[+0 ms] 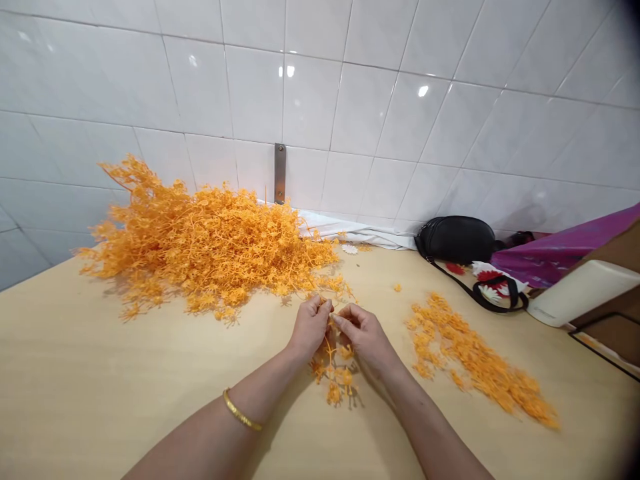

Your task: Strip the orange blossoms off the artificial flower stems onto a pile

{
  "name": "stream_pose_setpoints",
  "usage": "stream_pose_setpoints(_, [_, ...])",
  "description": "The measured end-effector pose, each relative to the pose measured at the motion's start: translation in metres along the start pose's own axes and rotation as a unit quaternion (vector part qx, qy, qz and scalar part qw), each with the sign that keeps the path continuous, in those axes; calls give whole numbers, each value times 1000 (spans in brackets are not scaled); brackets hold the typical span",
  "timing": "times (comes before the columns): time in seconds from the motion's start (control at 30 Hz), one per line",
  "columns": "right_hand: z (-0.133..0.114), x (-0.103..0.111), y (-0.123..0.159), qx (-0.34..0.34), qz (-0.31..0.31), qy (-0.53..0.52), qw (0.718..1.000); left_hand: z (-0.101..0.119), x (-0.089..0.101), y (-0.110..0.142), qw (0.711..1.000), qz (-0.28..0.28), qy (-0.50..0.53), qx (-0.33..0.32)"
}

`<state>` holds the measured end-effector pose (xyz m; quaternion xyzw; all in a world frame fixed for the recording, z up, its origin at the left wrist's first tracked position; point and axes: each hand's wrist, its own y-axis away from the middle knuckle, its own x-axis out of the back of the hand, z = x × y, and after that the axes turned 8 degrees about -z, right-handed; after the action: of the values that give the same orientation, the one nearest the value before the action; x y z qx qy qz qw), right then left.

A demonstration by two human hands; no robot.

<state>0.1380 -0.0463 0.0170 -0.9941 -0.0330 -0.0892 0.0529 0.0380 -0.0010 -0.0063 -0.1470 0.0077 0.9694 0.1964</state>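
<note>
Between my two hands is an orange artificial flower sprig [331, 373], its stem pinched near the top and its small blossoms hanging down over the table. My left hand [311, 327] is closed on the stem, thumb against fingers. My right hand [364, 331] pinches at the same sprig just to the right, fingertips close to the left thumb. The exact grip is partly hidden by the fingers. Behind the left hand spreads a big tangled heap of orange artificial flower sprigs [215, 247]. To the right lies a long pile of loose orange blossoms [475, 353].
A pale wooden table [125, 387] meets a tiled wall [320, 93] with a metal bracket [280, 173]. White cloth [360, 230] lies along the back edge. At right are a black bag [457, 239], red and white flowers [493, 280], purple material [560, 253] and a white bottle [585, 293].
</note>
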Motion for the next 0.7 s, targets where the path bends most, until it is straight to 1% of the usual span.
stream_pose_setpoints(0.07, [0,-7,2,54,37,74,995,-1,0,0,1000,9,1,-7])
stream_pose_setpoints(0.1, [-2,-10,4,84,41,107,990,-1,0,0,1000,14,11,-9])
stream_pose_setpoints(0.2, [-15,-16,14,153,18,161,975,0,1,-2,998,32,48,-17])
stream_pose_setpoints(0.23, [-23,-15,19,166,27,159,973,0,2,-2,998,42,51,-15])
stream_pose_setpoints(0.27, [-32,-12,23,180,56,146,971,1,2,-3,997,53,48,-8])
stream_pose_setpoints(0.3, [-41,-7,27,198,102,128,966,2,3,-3,997,62,42,0])
stream_pose_setpoints(0.37, [-59,8,34,231,209,100,945,4,4,-4,997,72,40,14])
stream_pose_setpoints(0.4, [-64,17,36,233,239,106,937,5,5,-4,996,67,49,18])
stream_pose_setpoints(0.43, [-65,27,38,220,254,129,933,6,6,-4,996,58,64,21])
stream_pose_setpoints(0.47, [-62,37,40,190,251,172,933,7,7,-4,995,46,87,27])
stream_pose_setpoints(0.5, [-55,46,41,148,234,231,933,8,8,-4,992,32,113,34])
stream_pose_setpoints(0.53, [-44,55,43,99,213,302,924,9,10,-4,989,15,141,42])
stream_pose_setpoints(0.57, [-30,62,45,48,188,383,903,10,11,-4,985,-2,167,50])
stream_pose_setpoints(0.6, [-16,68,48,16,162,457,875,11,12,-5,980,-17,188,58])
stream_pose_setpoints(0.67, [10,76,53,-9,158,567,808,12,15,-5,973,-43,214,73])
stream_pose_setpoints(0.7, [18,77,55,-9,167,603,780,12,16,-5,972,-51,218,78])
